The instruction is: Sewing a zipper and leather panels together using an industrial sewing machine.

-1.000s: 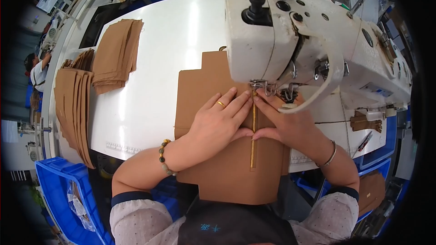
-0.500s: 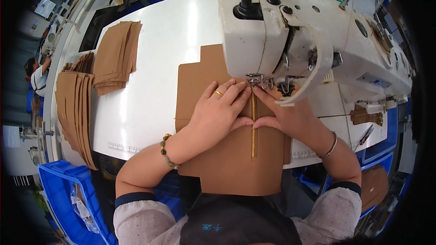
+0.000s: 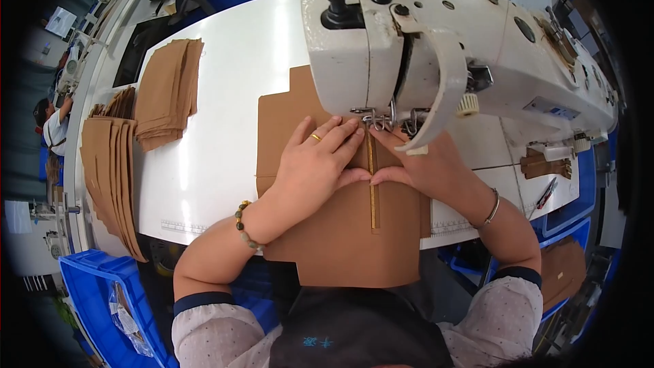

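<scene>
From the head view, left hand and right hand keep an unclenched grip, pressing the brown panel flat beneath the sewing machine on the worktop; zipper placed (stitching seemingly partway, lower length remaining).

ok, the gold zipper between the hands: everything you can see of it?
The narrow gold, metallic-looking zipper runs nearly straight along a slot in the brown, leather-like panel. Its near end stops inside the panel; its far end passes out of sight at the white metal sewing machine. The left hand and right hand lie either side, thumb tips meeting at it. I can't make out a slider.
</scene>
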### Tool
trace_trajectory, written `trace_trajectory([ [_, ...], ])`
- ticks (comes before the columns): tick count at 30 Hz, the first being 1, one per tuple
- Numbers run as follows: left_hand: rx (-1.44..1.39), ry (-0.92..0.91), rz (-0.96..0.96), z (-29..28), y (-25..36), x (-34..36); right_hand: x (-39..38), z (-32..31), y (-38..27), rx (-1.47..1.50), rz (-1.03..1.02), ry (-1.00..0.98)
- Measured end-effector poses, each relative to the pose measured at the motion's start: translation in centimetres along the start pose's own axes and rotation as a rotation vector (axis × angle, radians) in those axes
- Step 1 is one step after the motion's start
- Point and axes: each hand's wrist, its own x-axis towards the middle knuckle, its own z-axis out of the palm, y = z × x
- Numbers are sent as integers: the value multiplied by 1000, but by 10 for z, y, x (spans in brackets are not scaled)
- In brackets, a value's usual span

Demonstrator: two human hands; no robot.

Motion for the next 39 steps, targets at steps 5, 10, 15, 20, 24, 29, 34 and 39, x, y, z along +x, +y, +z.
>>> trace_trajectory([
  [5, -4, -1, -24, -1, -1, 2, 3, 3, 1, -45, -34, 80],
  [10, -25, -1, -5, 1, -4, 1, 0, 3, -2, -138, -77, 235],
  [15, 5, -1, -28, -1, 3, -3, 6, 4, -1, -153, 76, 108],
  [20, -47, -154, -33, -29, 66, -54, -11, -23, -16, -129, 23, 101],
  [24, 174, -221, 66, -30, 116, -86, -45, -44, -33, 204, 152, 48],
  [29, -242, -139, -51, -39, 87, -79, -76, -39, -47, 321, 225, 196],
  [34, -1009, -207, -502, -55, 53, -69, -81, -15, -72, 235, -18, 309],
  [39, -1018, -163, -439, -47, 51, -69, -67, -1, -85, 186, -154, 176],
])
